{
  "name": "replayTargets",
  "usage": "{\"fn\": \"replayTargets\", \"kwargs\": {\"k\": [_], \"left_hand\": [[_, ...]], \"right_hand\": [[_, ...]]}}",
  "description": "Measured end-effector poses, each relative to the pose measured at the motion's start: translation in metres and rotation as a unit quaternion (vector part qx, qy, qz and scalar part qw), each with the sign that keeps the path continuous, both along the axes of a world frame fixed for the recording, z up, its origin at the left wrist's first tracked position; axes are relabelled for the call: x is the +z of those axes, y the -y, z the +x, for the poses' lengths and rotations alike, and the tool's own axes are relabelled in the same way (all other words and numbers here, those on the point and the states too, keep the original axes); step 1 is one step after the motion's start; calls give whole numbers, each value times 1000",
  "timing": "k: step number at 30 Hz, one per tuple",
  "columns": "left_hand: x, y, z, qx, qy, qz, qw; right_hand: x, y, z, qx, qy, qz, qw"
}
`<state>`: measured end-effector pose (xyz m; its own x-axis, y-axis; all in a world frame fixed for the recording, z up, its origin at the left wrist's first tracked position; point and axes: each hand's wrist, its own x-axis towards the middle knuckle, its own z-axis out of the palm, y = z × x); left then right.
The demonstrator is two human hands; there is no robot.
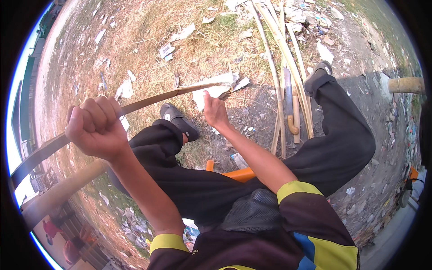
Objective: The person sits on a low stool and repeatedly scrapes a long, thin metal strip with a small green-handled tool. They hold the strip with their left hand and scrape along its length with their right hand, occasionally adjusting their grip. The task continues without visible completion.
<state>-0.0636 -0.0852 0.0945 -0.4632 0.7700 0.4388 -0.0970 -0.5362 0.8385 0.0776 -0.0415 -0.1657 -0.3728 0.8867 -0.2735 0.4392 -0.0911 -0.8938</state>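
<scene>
My left hand [98,128] is closed round a long, flat bamboo strip [155,97]. One end of the strip runs back past the left rim of the view, and the other reaches forward above the ground. Just below that far part is my right hand [217,112], thumb raised and fingers curled. Whether anything is inside its fingers is hidden. A large knife [288,96] with a wooden handle [292,125] lies on the ground between my feet, among several long pale bamboo strips [273,63].
An orange seat edge [238,174] shows beneath my legs. Thick bamboo poles stand at the left [67,186] and the far right [405,85]. Paper and plastic scraps [182,33] litter the dry grass. My shoes [181,121] flank the knife and strips.
</scene>
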Motion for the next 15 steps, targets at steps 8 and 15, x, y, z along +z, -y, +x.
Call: {"fn": "replayTargets", "kwargs": {"k": [8, 15], "left_hand": [[3, 2, 0, 76, 28, -29, 996], [3, 2, -2, 61, 24, -32, 997]], "right_hand": [[-29, -6, -2, -3, 68, -64, 996], [-26, -25, 6, 27, 119, -74, 990]]}}
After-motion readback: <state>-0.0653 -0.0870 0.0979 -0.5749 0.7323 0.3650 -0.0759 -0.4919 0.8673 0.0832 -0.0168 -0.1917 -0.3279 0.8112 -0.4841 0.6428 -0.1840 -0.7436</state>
